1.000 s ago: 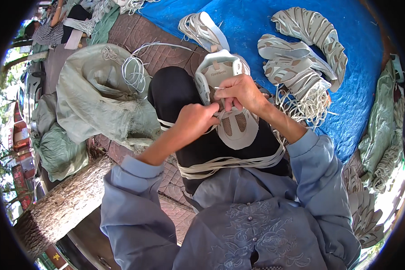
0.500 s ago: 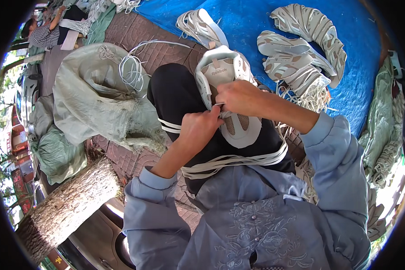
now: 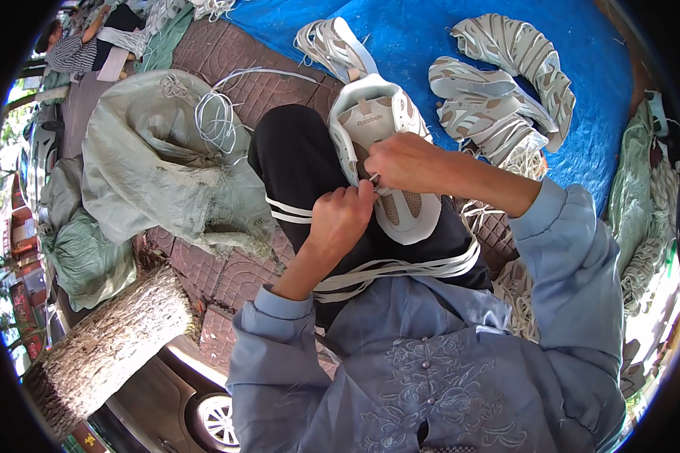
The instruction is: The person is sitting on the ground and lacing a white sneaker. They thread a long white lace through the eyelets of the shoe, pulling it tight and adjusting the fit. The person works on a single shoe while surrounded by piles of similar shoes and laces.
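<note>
A white-and-tan sneaker upper (image 3: 409,220) lies across my black-clad lap, its toe toward me and its tongue away from me. My left hand (image 3: 340,219) is closed at the near left edge of the lacing area, thumb and fingers pinched together. Over the middle of the upper, my right hand (image 3: 406,163) is closed too, its knuckles hiding part of the eyelets. A short bit of white shoelace (image 3: 375,177) shows between the two hands. Loose white laces (image 3: 400,273) are draped across my thighs, and more loop around my left knee.
Rows of nested shoe uppers (image 3: 517,57) lie on a blue tarp (image 3: 400,38) ahead, with another stack (image 3: 336,45) near its left part. At left are a pale woven sack (image 3: 121,166), coiled white cord (image 3: 217,121), and a tree trunk (image 3: 121,340). Another person (image 3: 75,53) sits far left.
My left hand has shifted slightly right and turned more upright, its fingers curling tighter. The right hand stays almost in place over the upper. The whole view has tilted a little.
</note>
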The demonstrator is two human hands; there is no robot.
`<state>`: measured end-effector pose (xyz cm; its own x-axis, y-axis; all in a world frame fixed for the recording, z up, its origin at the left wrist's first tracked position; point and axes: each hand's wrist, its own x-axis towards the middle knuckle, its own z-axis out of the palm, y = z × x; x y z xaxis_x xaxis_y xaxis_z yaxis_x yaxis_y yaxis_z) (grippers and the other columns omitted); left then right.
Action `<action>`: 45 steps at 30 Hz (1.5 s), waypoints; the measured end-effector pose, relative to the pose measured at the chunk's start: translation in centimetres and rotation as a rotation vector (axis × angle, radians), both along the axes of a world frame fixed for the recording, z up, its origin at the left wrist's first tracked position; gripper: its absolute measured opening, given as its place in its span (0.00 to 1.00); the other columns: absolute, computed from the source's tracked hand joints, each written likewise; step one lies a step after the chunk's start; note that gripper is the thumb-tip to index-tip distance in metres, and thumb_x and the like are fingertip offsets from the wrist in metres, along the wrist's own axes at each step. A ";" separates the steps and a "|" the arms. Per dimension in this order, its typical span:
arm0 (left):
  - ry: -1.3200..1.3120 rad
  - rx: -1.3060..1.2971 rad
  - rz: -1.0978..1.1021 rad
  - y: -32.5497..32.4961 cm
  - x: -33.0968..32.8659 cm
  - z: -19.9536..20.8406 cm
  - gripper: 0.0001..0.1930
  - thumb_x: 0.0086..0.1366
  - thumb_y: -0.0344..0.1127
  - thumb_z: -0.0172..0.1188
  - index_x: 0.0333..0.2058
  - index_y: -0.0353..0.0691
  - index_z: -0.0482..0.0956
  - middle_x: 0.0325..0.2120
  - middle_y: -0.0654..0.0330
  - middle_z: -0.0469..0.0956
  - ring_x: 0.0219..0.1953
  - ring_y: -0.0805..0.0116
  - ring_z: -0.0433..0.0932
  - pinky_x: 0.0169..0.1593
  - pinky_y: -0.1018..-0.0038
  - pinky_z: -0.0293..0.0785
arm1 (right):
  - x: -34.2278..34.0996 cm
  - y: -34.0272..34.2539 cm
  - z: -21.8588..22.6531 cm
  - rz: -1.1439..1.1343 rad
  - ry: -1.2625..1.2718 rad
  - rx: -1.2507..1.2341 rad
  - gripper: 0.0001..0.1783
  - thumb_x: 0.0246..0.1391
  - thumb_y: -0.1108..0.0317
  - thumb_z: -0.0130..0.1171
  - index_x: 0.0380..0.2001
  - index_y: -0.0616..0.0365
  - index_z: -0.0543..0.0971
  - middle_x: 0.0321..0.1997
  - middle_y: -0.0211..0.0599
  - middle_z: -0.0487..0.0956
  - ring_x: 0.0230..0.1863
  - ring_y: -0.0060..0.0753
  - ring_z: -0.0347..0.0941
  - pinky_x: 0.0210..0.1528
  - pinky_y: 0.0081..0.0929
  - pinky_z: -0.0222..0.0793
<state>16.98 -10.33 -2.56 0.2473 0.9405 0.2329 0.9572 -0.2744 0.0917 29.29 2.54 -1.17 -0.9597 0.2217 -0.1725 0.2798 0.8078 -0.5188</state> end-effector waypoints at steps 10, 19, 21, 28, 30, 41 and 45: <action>-0.007 0.088 0.057 0.4 0.9 0.0 0.11 0.52 0.37 0.58 0.21 0.44 0.63 0.10 0.67 0.60 0.15 0.72 0.67 0.18 0.77 0.64 | 1.2 1.7 -0.9 -0.092 0.071 -0.311 0.10 0.34 0.65 0.57 0.18 0.61 0.74 0.21 0.41 0.72 0.28 0.44 0.71 0.31 0.34 0.66; -0.075 0.055 0.017 0.4 0.6 0.4 0.10 0.51 0.36 0.58 0.21 0.43 0.65 0.12 0.66 0.62 0.17 0.71 0.67 0.20 0.76 0.65 | 0.6 -0.2 0.1 0.073 0.132 0.087 0.05 0.35 0.70 0.54 0.16 0.61 0.74 0.20 0.41 0.72 0.23 0.42 0.72 0.26 0.35 0.69; -0.069 0.065 0.029 0.2 0.6 0.2 0.09 0.50 0.34 0.57 0.21 0.43 0.65 0.12 0.66 0.62 0.17 0.71 0.67 0.20 0.76 0.65 | 0.4 0.3 0.7 0.211 0.154 0.166 0.05 0.35 0.71 0.54 0.16 0.61 0.74 0.20 0.40 0.72 0.22 0.42 0.72 0.25 0.34 0.69; -0.094 0.102 0.130 0.4 1.4 -0.6 0.07 0.50 0.31 0.55 0.21 0.43 0.64 0.13 0.65 0.62 0.18 0.69 0.67 0.20 0.75 0.66 | 1.0 1.7 0.1 0.137 0.117 0.069 0.04 0.34 0.71 0.56 0.16 0.59 0.73 0.19 0.40 0.70 0.26 0.38 0.72 0.26 0.33 0.69; -0.107 0.104 0.147 0.2 1.7 -0.5 0.07 0.49 0.31 0.54 0.21 0.44 0.64 0.13 0.65 0.63 0.18 0.70 0.67 0.20 0.75 0.65 | 0.8 1.3 -0.5 0.059 0.109 -0.009 0.05 0.36 0.70 0.55 0.15 0.59 0.72 0.19 0.40 0.70 0.26 0.39 0.70 0.27 0.34 0.67; -0.153 0.066 0.134 -0.8 1.3 -0.7 0.07 0.45 0.31 0.52 0.26 0.41 0.68 0.17 0.65 0.66 0.22 0.69 0.69 0.24 0.74 0.68 | 1.1 0.2 -3.6 0.130 0.286 0.135 0.06 0.33 0.65 0.56 0.12 0.53 0.73 0.21 0.32 0.72 0.25 0.36 0.69 0.24 0.34 0.66; -0.182 0.102 0.142 -0.8 1.3 -0.5 0.08 0.46 0.31 0.52 0.28 0.40 0.68 0.18 0.65 0.66 0.22 0.69 0.69 0.24 0.74 0.68 | 1.2 0.2 -3.3 0.089 0.356 0.112 0.04 0.29 0.67 0.57 0.13 0.53 0.75 0.20 0.31 0.72 0.25 0.34 0.70 0.24 0.31 0.66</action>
